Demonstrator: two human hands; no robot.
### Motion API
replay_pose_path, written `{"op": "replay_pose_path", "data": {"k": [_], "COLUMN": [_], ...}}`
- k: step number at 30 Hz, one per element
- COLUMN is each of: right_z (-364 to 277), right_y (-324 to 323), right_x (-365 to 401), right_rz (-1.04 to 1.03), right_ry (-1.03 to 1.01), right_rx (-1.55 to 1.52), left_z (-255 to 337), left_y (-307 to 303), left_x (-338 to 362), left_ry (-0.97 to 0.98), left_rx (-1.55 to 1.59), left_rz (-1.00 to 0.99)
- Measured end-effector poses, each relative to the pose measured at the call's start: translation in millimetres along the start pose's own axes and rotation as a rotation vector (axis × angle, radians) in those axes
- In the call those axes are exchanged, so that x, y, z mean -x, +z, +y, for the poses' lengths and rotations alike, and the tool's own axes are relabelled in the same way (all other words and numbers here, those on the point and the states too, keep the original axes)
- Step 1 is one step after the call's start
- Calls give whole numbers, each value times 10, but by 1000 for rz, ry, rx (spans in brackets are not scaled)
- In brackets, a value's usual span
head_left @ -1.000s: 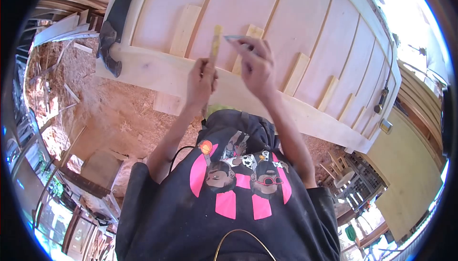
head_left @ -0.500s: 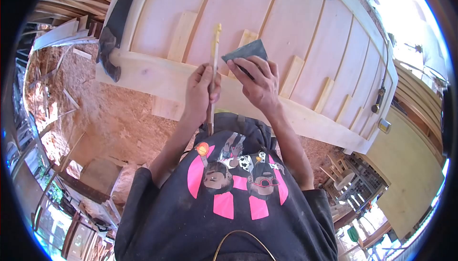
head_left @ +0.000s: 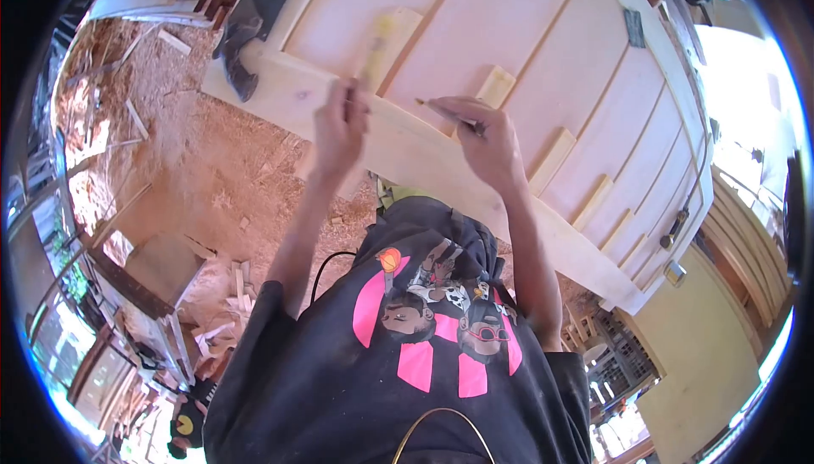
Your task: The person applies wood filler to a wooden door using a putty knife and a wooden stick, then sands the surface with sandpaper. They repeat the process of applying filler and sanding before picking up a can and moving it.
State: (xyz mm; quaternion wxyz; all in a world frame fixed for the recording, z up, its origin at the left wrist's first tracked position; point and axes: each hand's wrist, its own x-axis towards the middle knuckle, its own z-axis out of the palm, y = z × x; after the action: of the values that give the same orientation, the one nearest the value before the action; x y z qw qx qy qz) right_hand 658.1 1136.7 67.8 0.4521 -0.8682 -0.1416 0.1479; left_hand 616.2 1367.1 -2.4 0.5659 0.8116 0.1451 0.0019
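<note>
The panel (head_left: 492,23) is lying open across its middle, with only thin raised ribs (head_left: 534,40) running over it. Short wooden blocks (head_left: 552,159) are sitting in a row just behind the near rail (head_left: 407,155), narrowing the bays there. A dark object (head_left: 242,49) is blocking the near left corner. The left hand (head_left: 339,129), gripping a thin stick (head_left: 373,44), and the right hand (head_left: 490,144), pinching a thin sheet (head_left: 441,108), are hovering over the near rail, leaving a clear gap between them. A cable (head_left: 681,222) is hanging at the right end.
</note>
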Motion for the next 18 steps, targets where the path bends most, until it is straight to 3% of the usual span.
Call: {"op": "replay_pose_path", "data": {"k": [2, 4, 6, 7, 9, 16, 18], "right_z": [120, 189, 190, 149, 59, 139, 223], "right_y": [99, 284, 556, 665, 861, 1310, 1393], "right_x": [-116, -236, -374, -427, -575, -687, -604], "right_rz": [-46, -107, -24, -38, 73, -19, 8], "right_ry": [327, 420, 166, 171, -126, -222, -266], "right_rx": [-307, -313, -21, -11, 371, 643, 725], "left_z": [-568, -1104, -1497, -1530, -1485, -1407, -1359], "left_y": [-368, -672, -861, -873, -890, -877, -888], "left_x": [-257, -488, -609, -579, -601, -533, -515], "left_ry": [45, 39, 304, 289, 231, 120, 188], "left_rx": [-54, -81, -247, -239, -187, -88, -110], "left_rz": [164, 261, 331, 336, 342, 389, 398]}}
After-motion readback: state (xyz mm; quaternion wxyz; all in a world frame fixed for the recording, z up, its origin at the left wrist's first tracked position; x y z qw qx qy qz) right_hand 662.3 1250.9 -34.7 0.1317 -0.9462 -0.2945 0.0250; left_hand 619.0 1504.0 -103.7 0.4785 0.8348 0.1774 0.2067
